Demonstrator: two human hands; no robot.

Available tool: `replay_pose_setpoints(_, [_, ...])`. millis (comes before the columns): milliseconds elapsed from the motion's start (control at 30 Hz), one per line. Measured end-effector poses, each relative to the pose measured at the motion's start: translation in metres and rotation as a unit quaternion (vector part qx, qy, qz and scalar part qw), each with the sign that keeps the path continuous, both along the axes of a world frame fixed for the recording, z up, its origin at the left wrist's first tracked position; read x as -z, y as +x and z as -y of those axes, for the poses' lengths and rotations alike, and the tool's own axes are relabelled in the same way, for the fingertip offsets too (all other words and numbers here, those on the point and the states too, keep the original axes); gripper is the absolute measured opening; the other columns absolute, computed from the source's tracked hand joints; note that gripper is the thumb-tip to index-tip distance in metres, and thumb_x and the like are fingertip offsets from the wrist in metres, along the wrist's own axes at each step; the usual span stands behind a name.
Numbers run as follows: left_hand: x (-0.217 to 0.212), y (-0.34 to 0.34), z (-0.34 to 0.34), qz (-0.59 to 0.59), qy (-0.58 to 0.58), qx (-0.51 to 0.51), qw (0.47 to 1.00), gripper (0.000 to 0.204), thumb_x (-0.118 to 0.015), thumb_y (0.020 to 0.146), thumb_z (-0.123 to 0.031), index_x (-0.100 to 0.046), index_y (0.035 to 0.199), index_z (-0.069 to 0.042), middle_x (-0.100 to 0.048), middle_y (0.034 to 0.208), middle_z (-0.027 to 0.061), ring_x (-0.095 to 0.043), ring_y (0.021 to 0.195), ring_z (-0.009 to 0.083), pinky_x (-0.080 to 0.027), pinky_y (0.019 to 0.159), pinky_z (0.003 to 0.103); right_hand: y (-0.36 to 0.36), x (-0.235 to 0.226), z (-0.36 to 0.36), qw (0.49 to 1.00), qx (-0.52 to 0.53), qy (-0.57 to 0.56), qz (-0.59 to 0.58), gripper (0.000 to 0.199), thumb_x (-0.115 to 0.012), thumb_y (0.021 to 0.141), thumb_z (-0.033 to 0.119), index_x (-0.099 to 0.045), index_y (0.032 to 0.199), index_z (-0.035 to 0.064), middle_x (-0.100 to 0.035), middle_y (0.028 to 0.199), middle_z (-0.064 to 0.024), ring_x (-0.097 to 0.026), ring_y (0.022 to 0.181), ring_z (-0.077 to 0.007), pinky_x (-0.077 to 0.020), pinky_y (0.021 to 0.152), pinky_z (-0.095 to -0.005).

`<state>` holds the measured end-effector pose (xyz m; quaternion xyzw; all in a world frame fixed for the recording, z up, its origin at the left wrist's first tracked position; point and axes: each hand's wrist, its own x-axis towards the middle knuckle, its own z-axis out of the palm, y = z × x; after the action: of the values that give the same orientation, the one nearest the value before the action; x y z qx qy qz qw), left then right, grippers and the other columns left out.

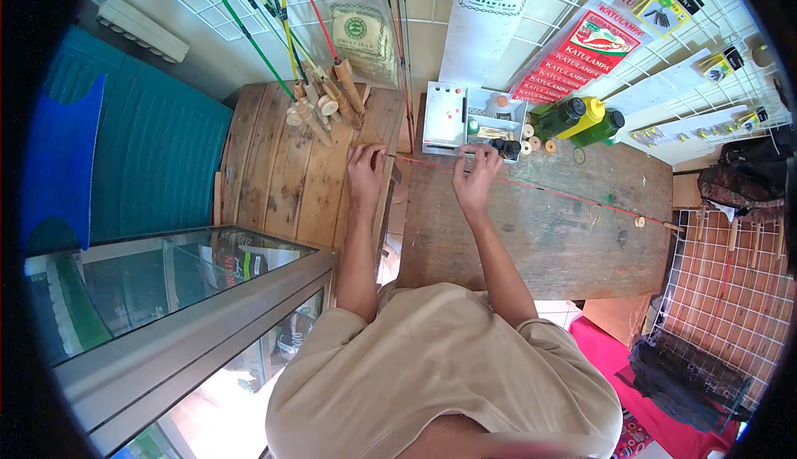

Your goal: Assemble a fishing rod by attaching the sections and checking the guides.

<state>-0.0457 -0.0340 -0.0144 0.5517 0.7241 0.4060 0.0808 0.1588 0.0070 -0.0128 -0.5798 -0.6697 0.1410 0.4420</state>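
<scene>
A thin red fishing rod (pixel 581 199) lies across the brown table, its wooden-handled end at the far right and its thin end toward my left hand. My left hand (pixel 366 168) is closed, with the fingertips pinched at the rod's thin tip over the gap between two tables. To the right, my right hand (pixel 475 181) is above the rod with its fingers pinched; what they hold is too small to make out. Just beyond it stands a white compartment box (pixel 444 131) with small black bottles (pixel 505 148) in it. A wooden ring (pixel 639 222) sits near the rod's handle.
Several rods with wooden handles (pixel 347 85) lean on the left plank table (pixel 278 173). Wooden spools (pixel 526 145) and a yellow bottle (pixel 589 116) between dark green ones stand behind my right hand. A glass cabinet (pixel 195 318) flanks my left arm; wire grid panels line the wall.
</scene>
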Motion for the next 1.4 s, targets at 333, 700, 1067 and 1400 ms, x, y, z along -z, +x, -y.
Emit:
replay_pose_setpoints(333, [-0.003,0.0,-0.001,-0.011,-0.001,0.012,1.0,0.012,-0.062,0.083,-0.006,-0.066,0.093,-0.004,-0.061,0.091,0.0139,-0.056,0.088,0.0338,-0.046,0.078,0.041,-0.059,-0.022,-0.008,0.963,-0.266,0.025,0.046,0.032,-0.066,0.075,0.005,-0.062,0.106,0.0073,-0.06,0.107,-0.0078,-0.046,0.098,-0.032,-0.0413,0.087,-0.0389])
replay_pose_setpoints(700, [-0.003,-0.003,0.0,0.039,-0.005,0.028,0.999,0.012,-0.061,0.084,-0.004,-0.068,0.094,-0.004,-0.064,0.091,0.0145,-0.058,0.087,0.0319,-0.046,0.078,0.038,-0.067,-0.003,-0.015,0.968,-0.243,-0.014,0.053,0.012,-0.066,0.075,0.01,-0.069,0.086,0.0069,-0.063,0.078,-0.0054,-0.052,0.082,-0.0263,-0.0442,0.078,-0.0355])
replay_pose_setpoints(1067, [-0.005,-0.011,0.004,0.007,-0.03,0.011,0.999,0.015,-0.061,0.084,-0.008,-0.066,0.098,-0.006,-0.062,0.091,0.0129,-0.054,0.09,0.0332,-0.045,0.08,0.04,-0.061,-0.009,-0.013,0.976,-0.208,-0.003,0.068,0.012,-0.068,0.074,0.013,-0.069,0.086,0.0088,-0.063,0.08,-0.0027,-0.049,0.085,-0.0249,-0.0388,0.077,-0.0365])
replay_pose_setpoints(1400, [-0.026,0.001,-0.006,-0.034,-0.021,0.103,0.994,0.039,-0.069,0.077,-0.013,-0.062,0.115,-0.015,-0.065,0.102,0.0075,-0.049,0.104,0.0287,-0.039,0.093,0.04,-0.062,-0.01,-0.016,0.972,-0.231,-0.012,0.043,0.012,-0.067,0.078,0.016,-0.07,0.088,0.0115,-0.062,0.08,-0.0015,-0.049,0.087,-0.0249,-0.036,0.078,-0.0379])
